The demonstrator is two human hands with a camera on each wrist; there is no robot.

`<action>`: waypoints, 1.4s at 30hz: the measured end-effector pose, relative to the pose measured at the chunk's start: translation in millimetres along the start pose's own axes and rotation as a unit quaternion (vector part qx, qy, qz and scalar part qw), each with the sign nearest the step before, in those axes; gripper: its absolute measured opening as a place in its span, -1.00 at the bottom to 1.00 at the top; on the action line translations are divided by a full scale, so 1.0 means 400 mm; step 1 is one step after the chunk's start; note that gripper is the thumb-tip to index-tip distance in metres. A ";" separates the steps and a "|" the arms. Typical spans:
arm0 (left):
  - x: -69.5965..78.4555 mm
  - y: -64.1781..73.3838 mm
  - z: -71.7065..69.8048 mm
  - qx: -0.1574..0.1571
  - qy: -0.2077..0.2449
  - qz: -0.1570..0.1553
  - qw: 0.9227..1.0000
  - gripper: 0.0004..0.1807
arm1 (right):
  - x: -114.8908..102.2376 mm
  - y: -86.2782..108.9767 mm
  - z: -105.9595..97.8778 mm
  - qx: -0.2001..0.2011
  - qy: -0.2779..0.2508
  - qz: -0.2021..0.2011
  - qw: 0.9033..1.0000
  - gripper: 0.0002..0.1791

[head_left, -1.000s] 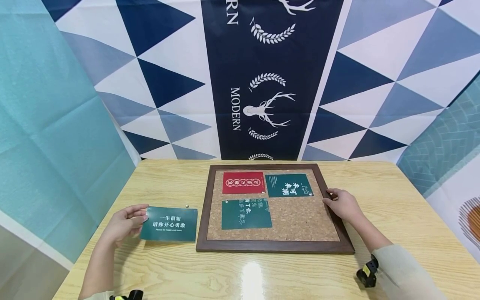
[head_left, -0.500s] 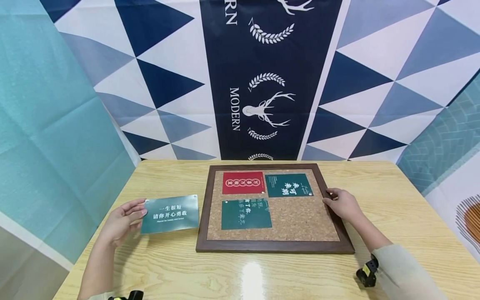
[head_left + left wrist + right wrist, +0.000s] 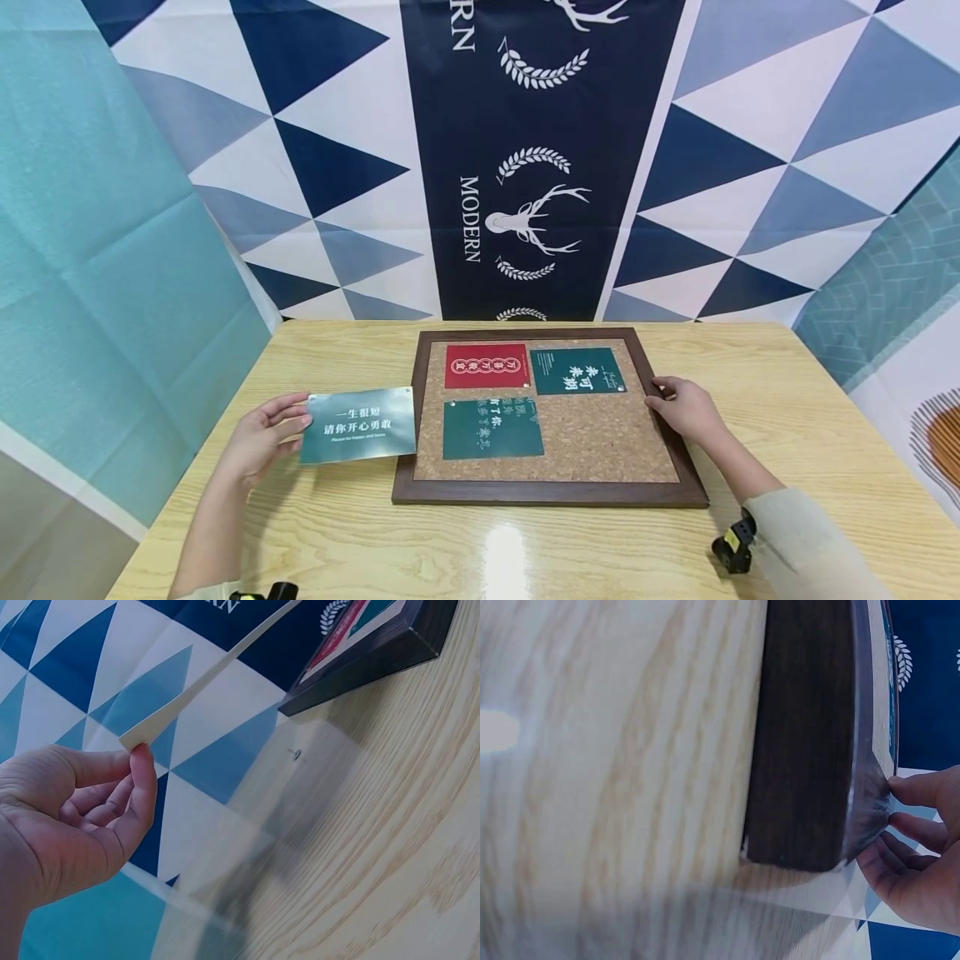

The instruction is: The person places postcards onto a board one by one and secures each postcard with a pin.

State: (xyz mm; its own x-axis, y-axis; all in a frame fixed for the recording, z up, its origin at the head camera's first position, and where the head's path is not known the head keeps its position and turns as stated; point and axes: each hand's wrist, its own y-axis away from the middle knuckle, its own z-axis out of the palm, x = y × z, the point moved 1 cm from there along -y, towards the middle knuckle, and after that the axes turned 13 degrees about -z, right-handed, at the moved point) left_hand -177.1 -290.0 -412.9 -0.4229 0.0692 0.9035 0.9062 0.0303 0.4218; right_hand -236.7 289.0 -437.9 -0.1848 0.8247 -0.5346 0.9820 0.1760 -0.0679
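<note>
My left hand (image 3: pixel 258 437) pinches the left edge of a green card (image 3: pixel 358 425) with white lettering. The card is lifted off the table, and its right edge overlaps the left side of a cork board (image 3: pixel 600 442) in the head view. From the left wrist, the card (image 3: pixel 202 679) appears nearly edge-on between thumb and fingertips. A thumbtack (image 3: pixel 297 755) lies on the table below it, hidden in the head view. My right hand (image 3: pixel 688 408) grips the board's dark wooden frame (image 3: pixel 802 742) at the right side.
Pinned on the board are a red card (image 3: pixel 486 367), a green card (image 3: pixel 577 371) at upper right and another green card (image 3: pixel 491 429) below the red one. The board lies on a light wooden table (image 3: pixel 352 533). A patterned cloth (image 3: pixel 517 125) hangs behind.
My left hand has raised the green card from near the table and moved it right, to the board's left edge. The thumbtack seen earlier is now covered. My right hand stays put.
</note>
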 end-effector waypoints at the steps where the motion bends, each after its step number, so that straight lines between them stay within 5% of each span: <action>1: 0.001 0.000 0.004 -0.002 0.000 0.000 1.000 -0.63 | 0.000 0.000 0.000 0.000 0.000 0.000 1.000 -0.45; 42: 0.024 -0.058 0.182 -0.012 0.005 -0.008 1.000 -0.44 | 0.004 -0.006 0.003 -0.001 0.004 0.015 1.000 -0.44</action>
State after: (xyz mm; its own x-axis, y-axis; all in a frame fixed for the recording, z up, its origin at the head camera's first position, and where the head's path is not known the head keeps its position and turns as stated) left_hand -202.2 -217.6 -419.4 -0.4373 0.0584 0.8974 0.8991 0.0083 0.4376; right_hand -239.3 289.4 -439.6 -0.1552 0.8335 -0.5302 0.9871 0.1522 -0.0497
